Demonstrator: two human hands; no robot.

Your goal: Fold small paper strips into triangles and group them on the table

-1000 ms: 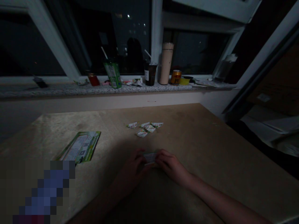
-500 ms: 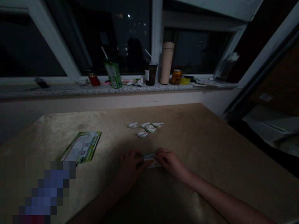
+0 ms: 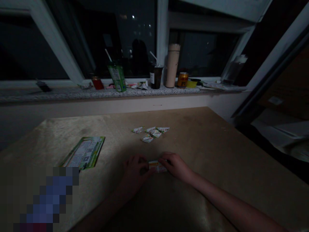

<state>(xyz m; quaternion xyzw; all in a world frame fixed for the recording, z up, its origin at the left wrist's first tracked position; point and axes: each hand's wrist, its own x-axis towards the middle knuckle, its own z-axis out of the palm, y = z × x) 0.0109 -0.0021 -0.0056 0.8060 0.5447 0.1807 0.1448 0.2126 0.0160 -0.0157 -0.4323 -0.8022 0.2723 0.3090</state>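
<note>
My left hand (image 3: 133,170) and my right hand (image 3: 175,165) meet low on the tan table (image 3: 217,151), pinching a small piece of printed paper (image 3: 156,166) between their fingertips and pressing it against the tabletop. Both hands have their fingers curled onto the paper from either side. Beyond them lie several small folded paper pieces (image 3: 151,132) in a loose cluster. A green printed leaflet (image 3: 84,155) lies flat to the left.
The stone windowsill (image 3: 72,92) holds a green carton with a straw (image 3: 117,76), a dark cup with a straw (image 3: 155,75), a tall beige flask (image 3: 172,65), an orange can (image 3: 182,79) and a red can (image 3: 97,82). Dark windows stand behind.
The paper was lifted upright between my fingers a second ago; it now lies lower and flatter on the table, with both hands pressed closer to it.
</note>
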